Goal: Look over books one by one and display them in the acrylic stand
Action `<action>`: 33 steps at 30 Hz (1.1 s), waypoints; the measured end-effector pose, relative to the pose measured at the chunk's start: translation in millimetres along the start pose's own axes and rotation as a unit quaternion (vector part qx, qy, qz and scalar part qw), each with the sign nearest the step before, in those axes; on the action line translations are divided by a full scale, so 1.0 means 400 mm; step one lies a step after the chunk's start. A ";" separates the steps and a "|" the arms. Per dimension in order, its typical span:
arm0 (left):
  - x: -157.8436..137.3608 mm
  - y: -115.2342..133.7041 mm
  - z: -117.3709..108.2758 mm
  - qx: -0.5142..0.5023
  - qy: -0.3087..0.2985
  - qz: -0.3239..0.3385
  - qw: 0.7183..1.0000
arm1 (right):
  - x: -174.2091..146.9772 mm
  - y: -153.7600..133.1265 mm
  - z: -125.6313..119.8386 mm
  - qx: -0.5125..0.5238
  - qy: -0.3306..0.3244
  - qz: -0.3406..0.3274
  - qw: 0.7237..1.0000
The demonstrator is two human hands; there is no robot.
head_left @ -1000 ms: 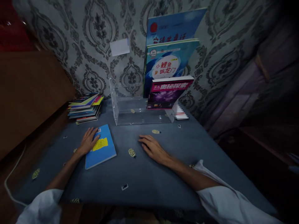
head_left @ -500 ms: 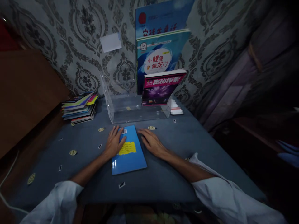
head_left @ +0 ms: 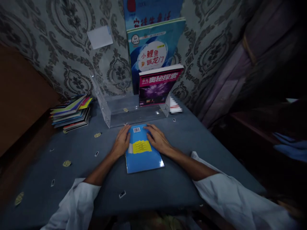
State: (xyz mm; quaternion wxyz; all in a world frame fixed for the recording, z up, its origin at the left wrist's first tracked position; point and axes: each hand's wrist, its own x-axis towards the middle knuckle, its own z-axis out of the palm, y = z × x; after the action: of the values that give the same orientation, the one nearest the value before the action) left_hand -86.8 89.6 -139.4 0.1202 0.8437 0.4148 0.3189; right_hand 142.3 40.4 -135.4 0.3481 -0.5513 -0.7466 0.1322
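Note:
A blue book (head_left: 144,163) with a yellow patch and a barcode lies on the table, its barcode end toward the clear stand. My left hand (head_left: 122,140) grips its left edge near the far end, fingers pointing forward. On the opposite side, my right hand (head_left: 157,139) holds the upper right edge, with its fingertips over the cover. Beyond my hands stands a clear tiered book stand (head_left: 134,116). Toward its right side it bears a purple-and-black book (head_left: 159,88), a teal book (head_left: 153,48) behind that, and a taller blue book (head_left: 153,12) at the back.
A stack of thin books (head_left: 70,113) sits at the far left of the grey-blue tablecloth (head_left: 107,198). A white card (head_left: 100,37) is at the stand's upper left. Beside the stand's right foot lies a blurred white item (head_left: 175,106). A curtain (head_left: 223,64) hangs at right.
My left hand has shifted from the blue book's cover to its left edge. My right hand, previously beside the book, now touches its right edge. The view has turned slightly.

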 end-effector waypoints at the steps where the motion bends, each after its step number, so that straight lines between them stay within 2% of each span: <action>1: 0.000 -0.010 -0.013 0.007 0.007 0.010 1.000 | 0.000 -0.001 -0.002 -0.006 -0.002 0.009 1.000; 6: 0.008 -0.022 -0.055 0.084 -0.005 0.055 0.995 | 0.003 -0.007 -0.012 -0.035 0.002 0.039 0.999; 11: 0.010 -0.003 -0.051 0.136 -0.014 0.079 0.987 | 0.007 0.000 -0.011 -0.029 0.004 0.045 0.999; 15: 0.014 0.003 -0.049 0.132 -0.030 0.085 0.987 | 0.007 0.014 -0.006 -0.010 0.013 0.033 0.999; 24: 0.042 0.020 -0.056 0.117 -0.107 0.102 0.982 | 0.014 0.037 -0.010 0.021 0.006 0.017 1.000; 33: 0.094 0.058 -0.018 0.114 -0.153 0.141 0.972 | 0.026 0.045 -0.012 0.060 0.013 0.028 0.998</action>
State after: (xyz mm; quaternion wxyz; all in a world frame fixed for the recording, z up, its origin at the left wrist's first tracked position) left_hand -60.1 104.0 -106.4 0.0388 0.9404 0.3024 0.1505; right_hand 157.1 55.5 -138.6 0.3864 -0.5518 -0.7169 0.1799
